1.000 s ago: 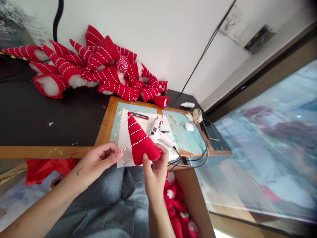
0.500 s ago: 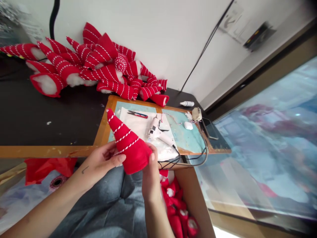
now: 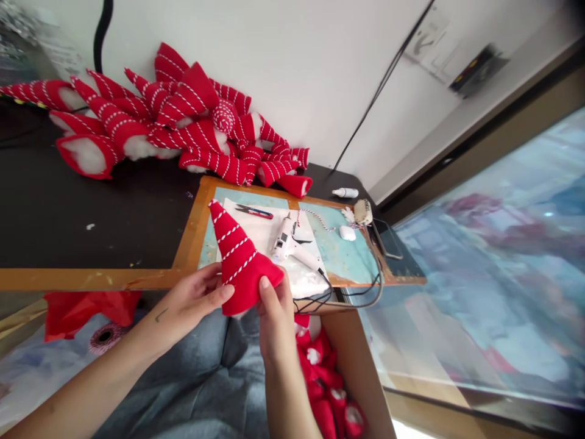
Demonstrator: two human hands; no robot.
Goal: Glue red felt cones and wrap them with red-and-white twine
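A red felt cone (image 3: 237, 259) wound with red-and-white string is held above the table's near edge, tip pointing up and left. My left hand (image 3: 194, 300) pinches its lower left side, where the string ends. My right hand (image 3: 272, 308) grips the cone's wide base from the right, thumb on the front. Behind it on white paper lie a white glue gun (image 3: 287, 241) and small red-handled snips (image 3: 253, 211).
A pile of finished striped red cones (image 3: 183, 125) lies against the wall on the black table (image 3: 68, 213). A wood-framed blue board (image 3: 347, 256) holds the paper, a phone and small white bits. A cardboard box (image 3: 361, 372) by my knee holds red pieces. A string spool (image 3: 104, 336) sits lower left.
The string that was stretched out to my left hand is now wound on the cone. The cone was turned and tilted left, and my left hand has closed in on its side.
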